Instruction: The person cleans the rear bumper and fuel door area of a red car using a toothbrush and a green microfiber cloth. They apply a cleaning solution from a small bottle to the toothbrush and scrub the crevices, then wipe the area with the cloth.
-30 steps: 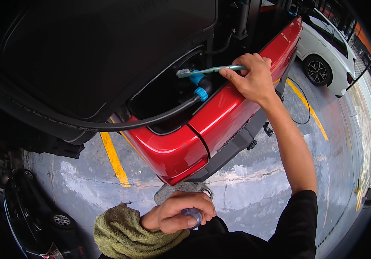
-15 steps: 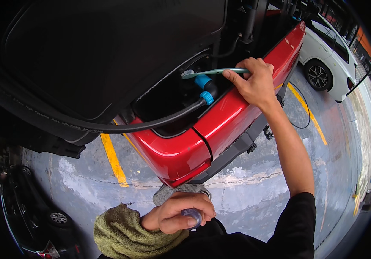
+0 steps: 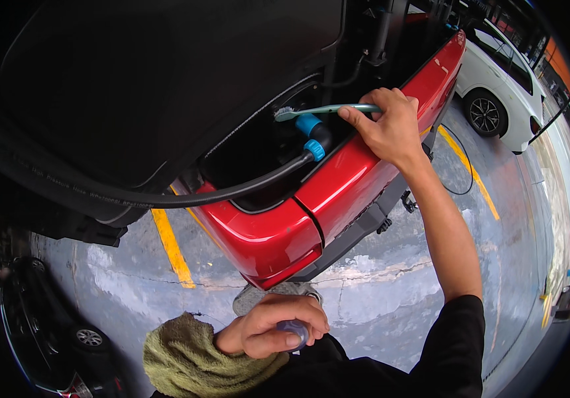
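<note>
My right hand is closed around the handle of a toothbrush with a pale green handle. The brush head is at the dark recess of a red vehicle's body panel, just above a bright blue hose fitting; whether the bristles touch anything, I cannot tell. Low in the view, close to my body, my left hand wraps around a rounded, bluish see-through bottle, most of it hidden by the fingers. An olive-green towel hangs over my left forearm.
A thick black hose curves from the left to a second blue ring in the recess. A large black panel fills the upper left. A white car stands at upper right, a black car at lower left.
The whole view has shifted slightly to the left. My right hand keeps the toothbrush above the blue fitting, and my left hand keeps its grip on the bottle.
</note>
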### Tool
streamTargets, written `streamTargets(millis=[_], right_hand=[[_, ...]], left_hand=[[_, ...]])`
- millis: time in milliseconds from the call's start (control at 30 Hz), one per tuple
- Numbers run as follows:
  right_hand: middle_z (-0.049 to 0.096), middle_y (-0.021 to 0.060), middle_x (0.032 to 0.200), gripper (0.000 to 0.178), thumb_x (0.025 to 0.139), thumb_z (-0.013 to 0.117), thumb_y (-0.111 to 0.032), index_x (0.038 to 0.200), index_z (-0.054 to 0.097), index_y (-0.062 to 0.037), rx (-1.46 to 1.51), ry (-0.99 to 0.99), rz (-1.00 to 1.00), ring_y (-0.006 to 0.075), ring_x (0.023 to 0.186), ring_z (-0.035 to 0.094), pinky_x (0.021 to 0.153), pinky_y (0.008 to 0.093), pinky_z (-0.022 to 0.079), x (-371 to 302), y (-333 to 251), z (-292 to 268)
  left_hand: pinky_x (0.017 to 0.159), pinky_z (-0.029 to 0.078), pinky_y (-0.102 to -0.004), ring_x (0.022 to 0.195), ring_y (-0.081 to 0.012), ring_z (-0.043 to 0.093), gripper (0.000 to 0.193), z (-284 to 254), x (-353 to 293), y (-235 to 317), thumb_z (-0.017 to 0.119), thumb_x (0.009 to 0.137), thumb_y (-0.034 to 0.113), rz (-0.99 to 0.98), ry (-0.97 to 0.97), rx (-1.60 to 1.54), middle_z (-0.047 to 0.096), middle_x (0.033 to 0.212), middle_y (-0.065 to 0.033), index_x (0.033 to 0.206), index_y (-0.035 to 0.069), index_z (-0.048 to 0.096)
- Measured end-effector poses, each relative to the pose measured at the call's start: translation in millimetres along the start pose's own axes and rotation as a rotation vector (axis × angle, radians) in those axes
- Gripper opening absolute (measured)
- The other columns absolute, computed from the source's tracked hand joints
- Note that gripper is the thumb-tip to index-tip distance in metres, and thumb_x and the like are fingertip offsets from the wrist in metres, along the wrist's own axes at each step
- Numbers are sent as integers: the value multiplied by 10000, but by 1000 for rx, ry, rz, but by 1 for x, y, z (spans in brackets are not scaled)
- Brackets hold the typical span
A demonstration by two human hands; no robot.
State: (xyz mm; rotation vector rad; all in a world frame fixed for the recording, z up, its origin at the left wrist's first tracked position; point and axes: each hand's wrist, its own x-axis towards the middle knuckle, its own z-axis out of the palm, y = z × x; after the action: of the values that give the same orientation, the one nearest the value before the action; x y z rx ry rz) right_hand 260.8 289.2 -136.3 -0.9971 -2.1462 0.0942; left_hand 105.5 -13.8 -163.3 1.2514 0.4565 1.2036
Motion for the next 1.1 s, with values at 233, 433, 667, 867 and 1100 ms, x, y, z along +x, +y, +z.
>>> streamTargets(millis=[233, 433, 667, 867, 1100], right_hand=[[655, 87, 728, 527, 804, 807, -537, 854, 740, -16, -1, -73, 59, 237, 792, 573, 815, 404, 356, 5, -4, -3], [675, 94, 740, 533, 793, 810, -542, 872, 757, -17, 47, -78, 29, 245, 808, 585, 834, 411, 368, 4, 0, -4], [703, 81, 767, 529, 794, 802, -556, 863, 762, -34, 79, -75, -2, 213, 761, 597, 816, 399, 411, 12, 26, -25], [700, 76, 797, 513, 823, 764, -563, 913, 780, -58, 20, -31, -34, 221, 797, 599, 836, 404, 388, 13, 51, -38], [677, 75, 795, 580, 810, 753, -611, 917, 777, -42, -90, -1, -69, 236, 828, 596, 829, 412, 376, 22, 64, -48]], left_hand=[[721, 498, -346, 777, -227, 632, 321, 0, -2, 1, 542, 947, 132, -19, 12, -8, 644, 986, -181, 1162, -99, 602], [730, 500, -351, 782, -232, 635, 320, -1, 1, 3, 541, 946, 137, -47, 0, -6, 642, 995, -186, 1157, -95, 605], [740, 520, -369, 798, -253, 660, 334, 0, 0, 6, 553, 929, 165, -85, 13, -3, 646, 1001, -208, 1123, -98, 619], [778, 553, -407, 823, -303, 695, 351, 5, 9, 9, 588, 902, 207, -148, 50, -52, 648, 1016, -262, 1062, -102, 633], [758, 529, -392, 799, -272, 669, 347, 6, 23, 3, 594, 878, 207, -82, 141, -133, 646, 949, -210, 1068, -81, 637]])
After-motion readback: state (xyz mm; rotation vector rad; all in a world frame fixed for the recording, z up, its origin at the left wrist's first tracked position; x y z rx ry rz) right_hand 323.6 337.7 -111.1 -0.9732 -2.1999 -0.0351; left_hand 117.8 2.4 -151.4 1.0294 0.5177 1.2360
